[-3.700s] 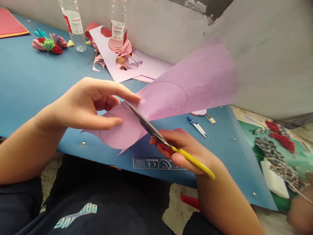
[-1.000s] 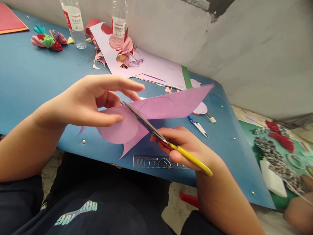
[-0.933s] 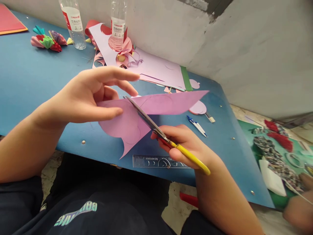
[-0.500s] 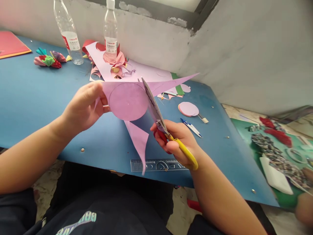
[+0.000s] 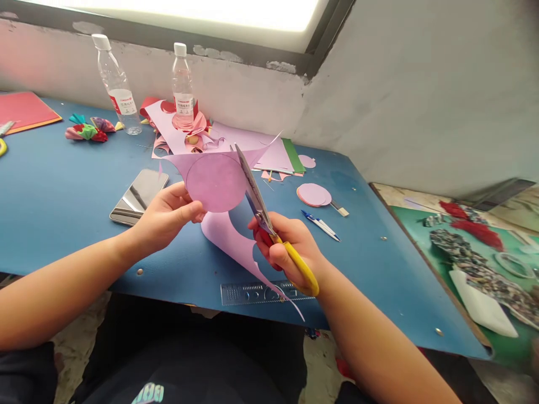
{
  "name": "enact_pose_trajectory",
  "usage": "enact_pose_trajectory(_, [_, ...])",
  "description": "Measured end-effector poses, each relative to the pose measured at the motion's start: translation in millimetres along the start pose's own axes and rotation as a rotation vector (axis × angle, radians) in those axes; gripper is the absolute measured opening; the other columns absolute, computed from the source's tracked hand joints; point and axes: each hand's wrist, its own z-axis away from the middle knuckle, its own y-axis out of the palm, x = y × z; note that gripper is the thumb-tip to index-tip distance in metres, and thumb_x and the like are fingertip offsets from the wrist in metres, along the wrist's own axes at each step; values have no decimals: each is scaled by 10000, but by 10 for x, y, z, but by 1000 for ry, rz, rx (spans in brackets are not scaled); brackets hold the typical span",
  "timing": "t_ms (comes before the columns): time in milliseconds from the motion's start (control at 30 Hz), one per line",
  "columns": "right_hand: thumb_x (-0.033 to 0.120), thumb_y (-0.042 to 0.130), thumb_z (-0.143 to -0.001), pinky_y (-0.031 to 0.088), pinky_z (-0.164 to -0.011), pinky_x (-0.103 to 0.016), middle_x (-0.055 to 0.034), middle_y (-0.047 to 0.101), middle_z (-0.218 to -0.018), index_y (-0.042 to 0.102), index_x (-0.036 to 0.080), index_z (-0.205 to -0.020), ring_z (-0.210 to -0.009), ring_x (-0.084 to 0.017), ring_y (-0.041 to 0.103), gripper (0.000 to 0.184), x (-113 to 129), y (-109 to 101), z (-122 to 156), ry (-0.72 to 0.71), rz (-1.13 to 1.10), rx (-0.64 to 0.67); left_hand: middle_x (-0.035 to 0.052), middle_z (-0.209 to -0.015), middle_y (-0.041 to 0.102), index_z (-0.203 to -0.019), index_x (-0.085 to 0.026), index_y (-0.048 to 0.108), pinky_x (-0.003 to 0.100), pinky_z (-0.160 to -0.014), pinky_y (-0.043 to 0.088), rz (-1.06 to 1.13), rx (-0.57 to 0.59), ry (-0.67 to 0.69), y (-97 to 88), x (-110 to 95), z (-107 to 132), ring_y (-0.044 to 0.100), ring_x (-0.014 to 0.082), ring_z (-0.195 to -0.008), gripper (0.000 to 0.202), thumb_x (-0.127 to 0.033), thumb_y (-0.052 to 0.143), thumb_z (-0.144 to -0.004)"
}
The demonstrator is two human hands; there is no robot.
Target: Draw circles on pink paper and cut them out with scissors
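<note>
The purple paper (image 5: 216, 184) is in the air above the near part of the blue worktop (image 5: 362, 264), its round outline facing the wearer. The left hand (image 5: 166, 216) has its thumb and fingers pinched together on the lower left of that round; the right hand (image 5: 290, 247) has its fingers curled closed around the handles of the scissors (image 5: 257, 199), whose slightly parted blades cross the paper just beside the outline. A cut strip curls down past the clear ruler (image 5: 261, 294), which lies along the front edge. On the left, a phone (image 5: 138, 196) lies just behind the left wrist; on the right, bare blue surface runs from the pen (image 5: 320, 226) to the side edge. Against the back wall stand a left bottle (image 5: 122, 101) and a right bottle (image 5: 182, 101), both with red-and-white labels whose small characters are hard to read. The shirt print (image 5: 149, 394) is partly cut off.
</note>
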Motion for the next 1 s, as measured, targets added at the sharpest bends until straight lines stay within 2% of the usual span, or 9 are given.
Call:
enact_pose_trajectory(167, [1061, 808, -1069, 364, -549, -306, 69, 546, -740, 781, 212, -1281, -617, -153, 459, 875, 26, 0, -17, -17, 56, 69, 43, -745, 769, -895, -244, 847, 317, -600, 535, -110, -92, 85, 48, -31, 64, 641, 165, -637, 566, -750, 1056, -1039])
enact_pose_trajectory(333, [1149, 699, -1051, 418, -582, -313, 33, 602, -827, 785, 209, -1327, -681, -173, 507, 984, 24, -15, -13, 28, 93, 143, 16, -669, 672, -806, -249, 746, 308, -530, 444, -263, -174, 187, 76, -147, 100, 572, 151, -579, 672, -810, 978, -1094])
enact_pose_trajectory(433, [1135, 690, -1070, 443, -605, -312, 20, 627, -890, 772, 219, -1346, -720, -177, 538, 960, 50, -12, 7, 32, 112, 190, 6, -661, 637, -802, -257, 735, 305, -511, 416, -297, -168, 191, 68, -189, 97, 543, 148, -570, 688, -839, 985, -1070])
enact_pose_trajectory(600, [1121, 674, -1096, 445, -600, -322, 23, 634, -907, 765, 213, -1433, -705, -175, 535, 972, 26, -5, 54, 52, 62, 169, 2, -643, 609, -781, -257, 713, 309, -487, 395, -287, -166, 154, 60, -195, 106, 512, 150, -543, 708, -847, 998, -1049])
enact_pose_trajectory(867, [1056, 735, -1121, 465, -635, -348, 28, 663, -890, 784, 218, -1422, -680, -172, 542, 891, -9, -5, 73, 3, 22, 166, 34, -621, 667, -759, -253, 720, 335, -478, 355, -312, -105, 170, 89, -204, 111, 545, 156, -536, 720, -849, 977, -1070])
enact_pose_trajectory(1000, [1092, 736, -1086, 465, -616, -349, 13, 672, -897, 786, 217, -1398, -686, -184, 547, 930, 25, 5, 76, 40, 37, 147, 36, -626, 643, -724, -252, 702, 348, -487, 350, -327, -46, 187, 100, -228, 117, 521, 158, -544, 727, -819, 948, -1106])
